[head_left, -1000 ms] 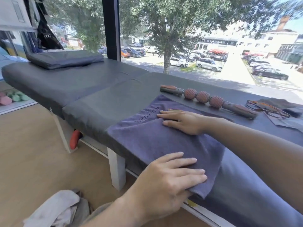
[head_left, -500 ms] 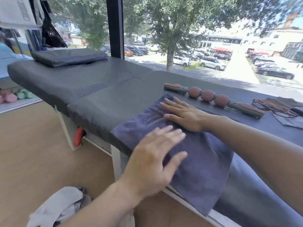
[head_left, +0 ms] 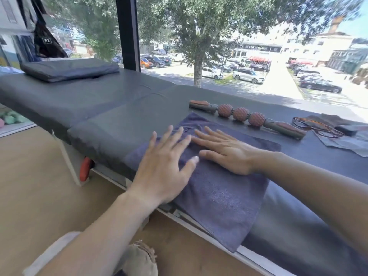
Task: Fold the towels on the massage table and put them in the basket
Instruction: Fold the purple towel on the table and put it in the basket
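Note:
A dark purple towel (head_left: 217,194) lies folded flat on the black massage table (head_left: 119,120), and its near edge hangs over the table's front side. My left hand (head_left: 165,166) rests on the towel's left part, palm down, fingers spread. Just to its right, my right hand (head_left: 225,150) lies flat on the towel's far half, fingers pointing left, almost touching the left fingertips. Neither hand grips anything. No basket is in view.
A massage roller stick (head_left: 245,116) with three red balls lies behind the towel. Glasses (head_left: 318,126) and grey cloths (head_left: 342,140) sit at the far right. A dark cushion (head_left: 69,69) lies at the table's left end. Light cloth (head_left: 139,259) is below, over the wooden floor.
My left hand left the towel's hanging near edge and moved up and forward onto the top, beside my right hand. My right hand stayed flat on the towel.

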Available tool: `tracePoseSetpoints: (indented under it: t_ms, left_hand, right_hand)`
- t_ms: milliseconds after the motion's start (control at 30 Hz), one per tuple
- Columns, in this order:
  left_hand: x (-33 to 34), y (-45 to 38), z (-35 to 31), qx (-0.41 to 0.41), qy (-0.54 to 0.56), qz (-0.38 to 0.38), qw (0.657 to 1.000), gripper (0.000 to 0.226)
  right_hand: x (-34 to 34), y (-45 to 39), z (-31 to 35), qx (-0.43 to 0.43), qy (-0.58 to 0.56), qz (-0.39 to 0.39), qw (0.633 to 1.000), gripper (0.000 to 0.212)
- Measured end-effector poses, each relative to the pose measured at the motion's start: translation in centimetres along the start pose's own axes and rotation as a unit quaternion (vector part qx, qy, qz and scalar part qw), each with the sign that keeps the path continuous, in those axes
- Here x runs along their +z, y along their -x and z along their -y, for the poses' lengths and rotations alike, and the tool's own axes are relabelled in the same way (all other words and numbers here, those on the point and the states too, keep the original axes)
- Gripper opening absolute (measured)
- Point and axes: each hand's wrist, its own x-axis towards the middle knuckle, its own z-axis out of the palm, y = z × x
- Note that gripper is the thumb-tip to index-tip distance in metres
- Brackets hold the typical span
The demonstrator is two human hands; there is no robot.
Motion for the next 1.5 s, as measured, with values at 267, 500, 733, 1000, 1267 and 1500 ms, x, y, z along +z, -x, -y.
tracePoseSetpoints:
  t_ms: [267,500,733,1000,1267,1500]
  left_hand:
    - [0.1,0.5,-1.9,-0.037,-0.053,0.103,0.993,0.104]
    - [2.4,2.2,-5.2,0.015,-0.072,0.141,0.987,0.115]
    - [2.4,3.6,-5.3,0.044,-0.063,0.132,0.988,0.115]
    - [4.2,6.3,-6.3,0.215,-0.091,0.081,0.969,0.122]
    - [5.9,6.6,-5.8,0.249,-0.06,0.005,0.967,0.091]
    - [5.0,6.7,-6.0,0.226,0.068,-0.016,0.972,0.064]
  right_hand:
    - [-0.4,-1.7,-2.1,0.079,-0.024,0.041,0.996,0.06]
    - [0.1,-5.0,-0.1,0.046,0.0,0.014,0.999,0.053]
    - [0.4,-6.4,-1.1,0.056,-0.012,0.019,0.998,0.055]
    - [-0.4,-3.0,-5.3,0.148,-0.025,-0.012,0.989,0.062]
    - [-1.9,3.6,-9.5,0.333,0.039,-0.146,0.931,0.052]
    - [-4.6,6.6,-10.6,0.39,-0.154,-0.031,0.907,0.042]
